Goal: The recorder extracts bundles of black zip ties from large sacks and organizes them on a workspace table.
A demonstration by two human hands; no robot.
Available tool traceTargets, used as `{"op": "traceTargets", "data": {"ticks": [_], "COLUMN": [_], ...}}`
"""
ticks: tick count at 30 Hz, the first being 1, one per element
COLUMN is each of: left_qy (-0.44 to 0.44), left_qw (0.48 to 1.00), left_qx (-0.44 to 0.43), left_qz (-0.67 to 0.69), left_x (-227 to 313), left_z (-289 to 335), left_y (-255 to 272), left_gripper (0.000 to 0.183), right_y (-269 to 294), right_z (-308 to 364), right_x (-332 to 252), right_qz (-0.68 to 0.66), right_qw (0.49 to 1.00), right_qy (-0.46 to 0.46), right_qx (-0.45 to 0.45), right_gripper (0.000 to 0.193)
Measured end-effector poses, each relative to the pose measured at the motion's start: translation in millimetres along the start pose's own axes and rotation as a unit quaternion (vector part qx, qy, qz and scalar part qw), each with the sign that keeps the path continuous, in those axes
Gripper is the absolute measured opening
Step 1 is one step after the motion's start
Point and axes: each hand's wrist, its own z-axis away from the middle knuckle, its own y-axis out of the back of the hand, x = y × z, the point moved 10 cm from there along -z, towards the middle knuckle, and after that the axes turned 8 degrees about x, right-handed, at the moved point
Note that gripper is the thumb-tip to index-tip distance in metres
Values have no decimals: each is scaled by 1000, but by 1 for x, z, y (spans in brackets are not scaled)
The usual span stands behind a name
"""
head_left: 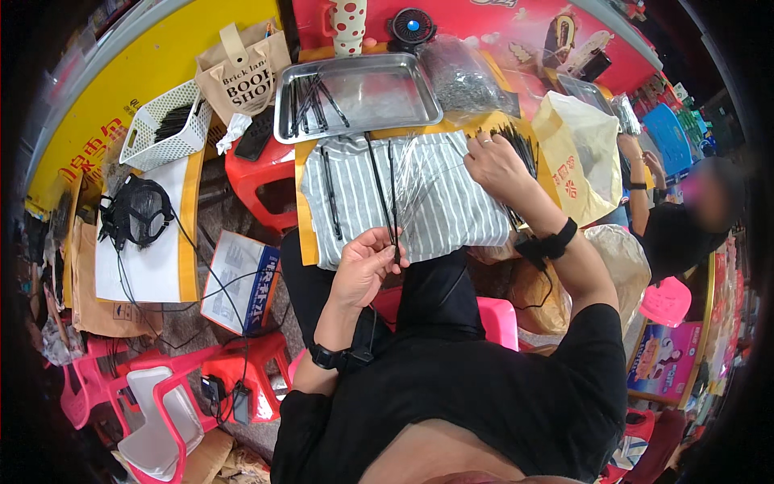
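Observation:
My left hand is closed, thumb against fingers, around the lower ends of a few thin black sticks that point away from me. My right hand is raised over the right side of the cloth, its fingertips pinched together. Whether a thin wire sits in that pinch is too fine to make out. Beneath both hands lies a grey-and-white striped cloth. A fan of fine silvery wires rests on it, and another pair of black sticks lies at its left. Beside my right hand is a bundle of dark sticks.
Beyond the cloth sits a metal tray with several black sticks. A clear bag of dark pieces and a cream bag stand right of it. Left are a white basket and red stool. Another person works at right.

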Motion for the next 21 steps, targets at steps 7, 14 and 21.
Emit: {"op": "traceTargets", "data": {"ticks": [7, 14, 21], "left_qy": [-1, 1, 0], "left_qw": [1000, 1000, 999], "left_qx": [-2, 4, 12], "left_qz": [-11, -31, -37], "left_x": [-4, -7, -8], "left_z": [4, 4, 5], "left_y": [-3, -3, 0], "left_gripper": [28, 28, 28], "right_y": [-4, -81, -60], "right_z": [42, 86, 69], "right_x": [-10, -13, -1], "right_qz": [-137, -539, -672], "right_qw": [978, 718, 607], "right_qy": [-158, -436, -419], "right_qx": [-21, -63, 70], "right_gripper": [16, 32, 21]}}
